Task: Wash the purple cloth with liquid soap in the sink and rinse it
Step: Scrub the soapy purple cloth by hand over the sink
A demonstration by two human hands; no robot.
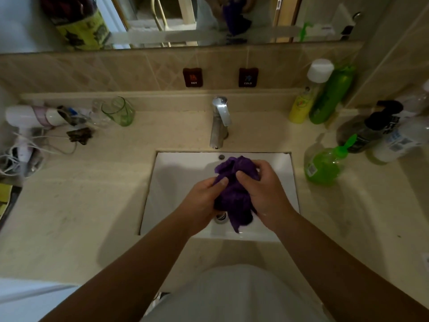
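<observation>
I had both hands closed on the purple cloth (234, 196), bunched up above the white sink (176, 182) in front of the faucet (220, 119). My left hand (204, 203) gripped its left side with the thumb pressed into the fabric, and my right hand (264, 189) clamped the right side, fingers curled over the top of the bundle. A tail of cloth hung down toward the drain (220, 217), which sat partly hidden beneath it. No water showed at the faucet. To the right of the faucet, on the counter (92, 205), stood the green soap bottle (325, 163), well apart from the cloth. Left of the faucet stood a green glass (119, 111).
</observation>
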